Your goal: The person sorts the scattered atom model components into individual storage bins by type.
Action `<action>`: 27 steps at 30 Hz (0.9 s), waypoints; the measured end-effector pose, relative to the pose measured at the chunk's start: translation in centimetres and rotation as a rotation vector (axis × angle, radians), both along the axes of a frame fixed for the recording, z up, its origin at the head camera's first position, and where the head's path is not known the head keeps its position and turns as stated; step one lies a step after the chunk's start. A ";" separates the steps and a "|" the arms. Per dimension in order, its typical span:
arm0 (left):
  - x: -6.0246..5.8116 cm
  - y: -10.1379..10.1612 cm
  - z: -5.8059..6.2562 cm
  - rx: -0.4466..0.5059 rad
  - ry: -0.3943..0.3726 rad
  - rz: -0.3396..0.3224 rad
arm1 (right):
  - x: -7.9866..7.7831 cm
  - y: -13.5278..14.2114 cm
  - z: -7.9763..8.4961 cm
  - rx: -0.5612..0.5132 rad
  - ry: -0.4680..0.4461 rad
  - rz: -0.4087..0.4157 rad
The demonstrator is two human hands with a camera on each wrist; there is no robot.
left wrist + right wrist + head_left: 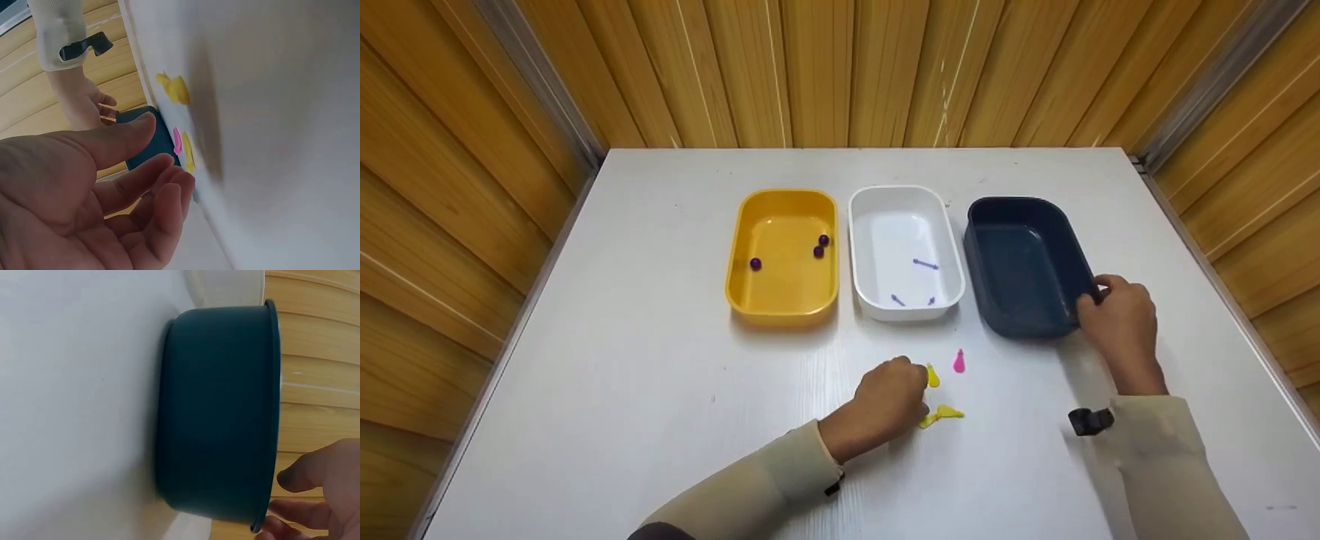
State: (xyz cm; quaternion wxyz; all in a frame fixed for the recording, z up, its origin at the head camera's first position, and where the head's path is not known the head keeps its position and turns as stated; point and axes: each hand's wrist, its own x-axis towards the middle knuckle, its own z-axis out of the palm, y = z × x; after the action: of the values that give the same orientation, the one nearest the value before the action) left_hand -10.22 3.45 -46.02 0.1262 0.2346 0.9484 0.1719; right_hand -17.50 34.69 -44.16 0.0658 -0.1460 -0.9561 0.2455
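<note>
Over the white table my left hand (pixel 887 403) hovers beside several small uninflated balloons, thumb and bent fingers apart with nothing between them in the left wrist view. One yellow balloon (pixel 933 376) lies by its fingertips, with a pink balloon (pixel 959 361) just beyond. Nearer the front, more yellow balloons (pixel 949 412) lie together, partly hidden by the hand. At the right, my right hand (pixel 1121 322) grips the rim of a dark blue bin (pixel 219 410) at its near right corner, thumb and fingers at the edge. The bin's visible floor holds nothing.
Left of the dark bin stands a white bin (pixel 906 313) with several thin purple pieces (pixel 925 264) in it. Further left, a yellow bin (pixel 782 315) holds 3 dark purple balls (pixel 756 264). Wood-panelled walls (pixel 885 75) enclose the table's back and sides.
</note>
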 end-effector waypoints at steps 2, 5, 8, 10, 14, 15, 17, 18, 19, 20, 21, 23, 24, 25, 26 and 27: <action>0.3 0.2 -0.2 0.001 0.009 -0.010 | -0.1 0.4 -0.3 0.003 -0.005 -0.005; 0.6 0.4 -0.4 -0.020 0.021 -0.018 | -0.1 0.9 -0.6 0.007 -0.013 -0.002; 0.9 0.6 -0.6 -0.037 0.005 -0.026 | 0.0 1.5 -0.8 -0.007 -0.049 0.001; 1.0 0.7 -0.9 -0.043 0.005 -0.032 | 0.0 1.9 -0.9 -0.023 -0.078 0.004; 1.1 0.8 -1.3 -0.044 0.025 -0.046 | 0.0 2.5 -1.0 -0.094 -0.137 0.005; 1.1 0.8 -1.4 -0.045 0.035 -0.048 | 0.0 2.5 -1.0 -0.115 -0.148 0.003; 1.1 0.8 -1.5 -0.047 0.037 -0.053 | -0.1 2.6 -1.0 -0.153 -0.164 0.000; 1.1 0.8 -1.5 -0.046 0.035 -0.056 | -0.1 2.6 -1.0 -0.166 -0.171 -0.002; 1.1 0.8 -1.5 -0.048 0.032 -0.059 | -0.1 2.6 -1.0 -0.173 -0.175 -0.002; 1.1 0.8 -1.4 -0.047 0.027 -0.060 | -0.1 2.6 -0.9 -0.177 -0.178 -0.002; 1.1 0.8 -1.4 -0.049 0.021 -0.061 | -0.2 2.6 -0.9 -0.179 -0.179 -0.001; 1.1 0.9 -1.2 -0.057 0.015 -0.062 | -0.2 2.6 -0.8 -0.180 -0.182 -0.004; 1.2 0.9 -1.2 -0.061 0.012 -0.062 | -0.2 2.6 -0.8 -0.179 -0.184 -0.006; 1.2 1.0 -1.2 -0.066 0.014 -0.063 | -0.3 2.5 -0.8 -0.180 -0.186 -0.009; 1.3 1.0 -1.1 -0.069 0.014 -0.062 | -0.3 2.5 -0.8 -0.180 -0.189 -0.012; 1.4 1.1 -1.1 -0.071 0.017 -0.063 | -0.3 2.5 -0.8 -0.182 -0.191 -0.015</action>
State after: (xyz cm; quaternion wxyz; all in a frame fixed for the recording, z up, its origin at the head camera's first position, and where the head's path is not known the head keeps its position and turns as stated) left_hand -8.82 4.52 -47.14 0.1319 0.2610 0.9471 0.1320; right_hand -17.83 37.18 -44.95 -0.0373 -0.1812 -0.9307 0.3157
